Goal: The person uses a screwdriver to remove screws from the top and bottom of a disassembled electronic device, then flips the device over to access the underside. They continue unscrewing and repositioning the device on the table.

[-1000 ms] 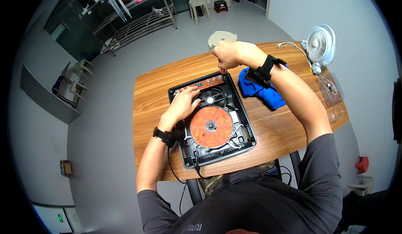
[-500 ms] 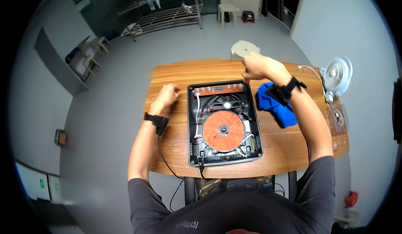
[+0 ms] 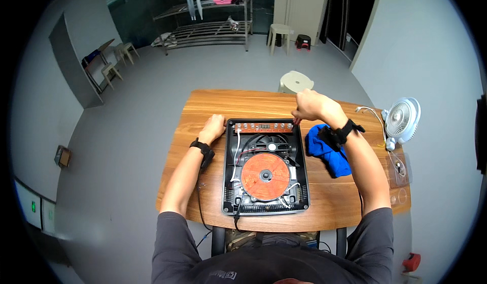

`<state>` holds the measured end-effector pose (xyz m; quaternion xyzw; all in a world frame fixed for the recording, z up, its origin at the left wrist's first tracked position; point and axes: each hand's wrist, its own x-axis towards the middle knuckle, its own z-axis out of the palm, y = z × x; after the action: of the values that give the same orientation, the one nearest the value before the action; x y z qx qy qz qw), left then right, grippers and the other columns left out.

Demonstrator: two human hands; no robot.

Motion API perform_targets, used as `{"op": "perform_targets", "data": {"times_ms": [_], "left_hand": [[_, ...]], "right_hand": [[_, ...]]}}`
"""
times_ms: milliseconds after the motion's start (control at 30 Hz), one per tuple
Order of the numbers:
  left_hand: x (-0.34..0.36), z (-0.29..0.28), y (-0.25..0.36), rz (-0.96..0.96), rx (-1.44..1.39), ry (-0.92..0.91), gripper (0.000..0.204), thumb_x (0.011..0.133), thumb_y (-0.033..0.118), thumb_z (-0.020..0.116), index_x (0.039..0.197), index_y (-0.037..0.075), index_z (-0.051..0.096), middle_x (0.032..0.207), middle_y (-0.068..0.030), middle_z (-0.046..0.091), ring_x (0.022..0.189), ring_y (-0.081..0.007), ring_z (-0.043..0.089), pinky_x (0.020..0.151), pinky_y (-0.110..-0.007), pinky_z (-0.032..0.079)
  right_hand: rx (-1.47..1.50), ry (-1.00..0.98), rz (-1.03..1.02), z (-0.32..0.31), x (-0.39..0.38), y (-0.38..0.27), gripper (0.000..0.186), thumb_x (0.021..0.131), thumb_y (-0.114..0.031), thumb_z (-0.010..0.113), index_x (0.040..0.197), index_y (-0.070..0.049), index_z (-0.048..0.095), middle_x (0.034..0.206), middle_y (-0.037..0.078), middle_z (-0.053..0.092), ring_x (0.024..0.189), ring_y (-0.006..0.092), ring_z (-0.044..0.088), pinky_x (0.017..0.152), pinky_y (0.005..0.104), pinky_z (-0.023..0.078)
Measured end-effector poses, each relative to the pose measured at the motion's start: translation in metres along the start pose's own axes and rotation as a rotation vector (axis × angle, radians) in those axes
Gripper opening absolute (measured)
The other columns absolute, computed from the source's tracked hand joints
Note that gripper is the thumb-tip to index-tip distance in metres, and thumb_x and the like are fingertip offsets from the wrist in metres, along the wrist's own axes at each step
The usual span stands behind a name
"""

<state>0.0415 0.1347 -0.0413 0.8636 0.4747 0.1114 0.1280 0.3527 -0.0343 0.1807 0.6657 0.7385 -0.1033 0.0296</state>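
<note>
An open cooktop housing [image 3: 303, 167] holds an orange coil disc [image 3: 256, 177], a fan [image 3: 258, 144] and an orange control board [image 3: 266, 127] with wires. My left hand [image 3: 213, 127] is closed, fingers curled at the housing's upper left edge; whatever they grip is hidden. My right hand [image 3: 309, 105] grips an upright red-handled screwdriver [image 3: 296, 119] at the housing's upper right corner, mostly covered by the fingers. Beside it lies a bunched blue cloth [image 3: 329, 162].
The wooden table [image 3: 203, 104] bears a small fan [image 3: 401, 119], cables and clear plastic items [image 3: 398, 195] at the right. A stool [image 3: 297, 81] stands beyond it. A metal rack [image 3: 203, 27] is at the back.
My left hand has left the housing's board, moved out leftward, then returned to its left edge, fingers curled. The right hand stays at the corner. The view has shifted.
</note>
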Motion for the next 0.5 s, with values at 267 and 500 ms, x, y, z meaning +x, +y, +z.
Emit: {"op": "perform_targets", "data": {"times_ms": [267, 500], "left_hand": [[-0.001, 0.002, -0.002, 0.041, 0.045, 0.033, 0.015, 0.088, 0.009, 0.064, 0.093, 0.002, 0.077, 0.093, -0.0284, 0.072, 0.092, -0.0469, 0.071, 0.082, -0.053, 0.058], [-0.004, -0.006, 0.009, 0.036, 0.060, 0.021, 0.015, 0.087, 0.007, 0.066, 0.095, 0.003, 0.078, 0.095, -0.0292, 0.072, 0.094, -0.0468, 0.071, 0.084, -0.053, 0.058]], "right_hand": [[-0.148, 0.000, 0.076, 0.002, 0.008, -0.009, 0.025, 0.088, -0.017, 0.064, 0.089, 0.002, 0.080, 0.092, 0.025, 0.076, 0.093, 0.0380, 0.075, 0.086, 0.0441, 0.061], [-0.095, 0.028, 0.091, 0.008, 0.008, 0.002, 0.035, 0.092, -0.028, 0.067, 0.087, 0.005, 0.077, 0.086, 0.025, 0.075, 0.088, 0.0395, 0.075, 0.083, 0.0453, 0.061]]}}
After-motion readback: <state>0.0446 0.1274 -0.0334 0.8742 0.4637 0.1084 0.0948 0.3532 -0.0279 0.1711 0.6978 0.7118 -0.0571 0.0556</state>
